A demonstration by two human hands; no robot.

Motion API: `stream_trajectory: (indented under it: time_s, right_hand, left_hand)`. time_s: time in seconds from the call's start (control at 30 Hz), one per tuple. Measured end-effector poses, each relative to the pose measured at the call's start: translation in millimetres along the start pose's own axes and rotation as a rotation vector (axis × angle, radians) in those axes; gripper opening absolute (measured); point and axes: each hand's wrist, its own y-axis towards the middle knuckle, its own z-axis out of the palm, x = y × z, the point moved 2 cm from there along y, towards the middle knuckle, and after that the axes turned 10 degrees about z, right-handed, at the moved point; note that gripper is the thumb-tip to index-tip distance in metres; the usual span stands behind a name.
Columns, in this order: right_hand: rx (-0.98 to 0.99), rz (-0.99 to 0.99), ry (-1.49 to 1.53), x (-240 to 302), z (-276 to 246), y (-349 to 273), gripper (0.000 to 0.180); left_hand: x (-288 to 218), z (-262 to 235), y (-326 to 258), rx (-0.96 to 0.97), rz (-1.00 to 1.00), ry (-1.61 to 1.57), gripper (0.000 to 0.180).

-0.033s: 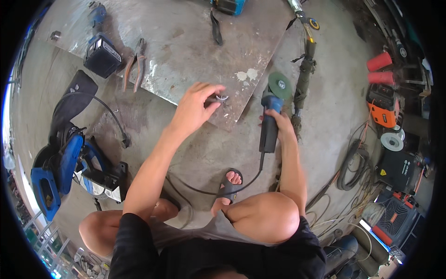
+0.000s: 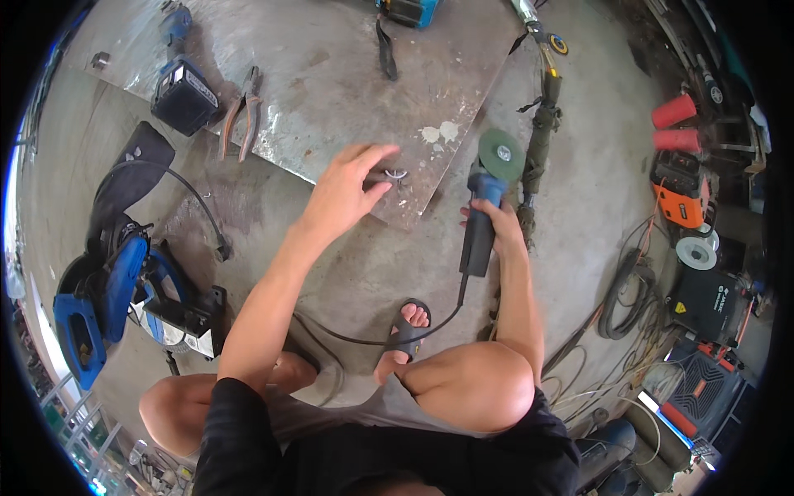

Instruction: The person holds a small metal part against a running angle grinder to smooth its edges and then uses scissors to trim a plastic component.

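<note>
My left hand (image 2: 341, 192) is over the near corner of a worn metal plate (image 2: 331, 99). Its thumb and fingers are apart around a small curved metal piece (image 2: 395, 174) with a shiny rim, and I see no grip on it. Part of that piece is hidden by the hand. To the right of the corner, my right hand (image 2: 499, 221) is wrapped around the body of a blue and black angle grinder (image 2: 478, 236). A green disc (image 2: 501, 155) sits at the grinder's far end, beyond the plate's edge. Its black cord (image 2: 389, 342) loops back toward my feet.
Pliers (image 2: 242, 116) and a cordless tool with a black battery (image 2: 184, 99) lie at the plate's left edge. A blue cut-off saw (image 2: 124, 289) stands at left. A wrapped pole (image 2: 539, 140) lies right of the grinder. Cables and an orange machine (image 2: 685, 197) are far right.
The grinder's disc end has shifted slightly to the right and nearer. My left fingers have moved very slightly around the small metal piece, which stays in place.
</note>
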Motion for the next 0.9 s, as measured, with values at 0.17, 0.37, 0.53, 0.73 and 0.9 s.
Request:
stream_trajectory:
  time_s: [0.17, 0.37, 0.53, 0.73, 0.9]
  right_hand:
    - [-0.051, -0.156, -0.038, 15, -41, -38, 0.051]
    - [0.051, -0.517, 0.259, 53, -8, -109, 0.058]
    - [0.123, -0.291, 0.421, 26, -36, -101, 0.049]
    - [-0.146, -0.127, 0.378, -31, -31, -84, 0.04]
    - [-0.197, -0.034, 0.372, -63, -40, -70, 0.033]
  left_hand:
    - [-56, 22, -39, 0.135, -0.023, -0.131, 0.035]
    - [-100, 109, -86, 0.229, 0.083, -0.281, 0.066]
    - [-91, 156, -91, 0.473, 0.091, -0.345, 0.083]
    - [-65, 175, -139, 0.477, 0.222, -0.35, 0.087]
    - [-63, 174, -152, 0.515, 0.273, -0.22, 0.083]
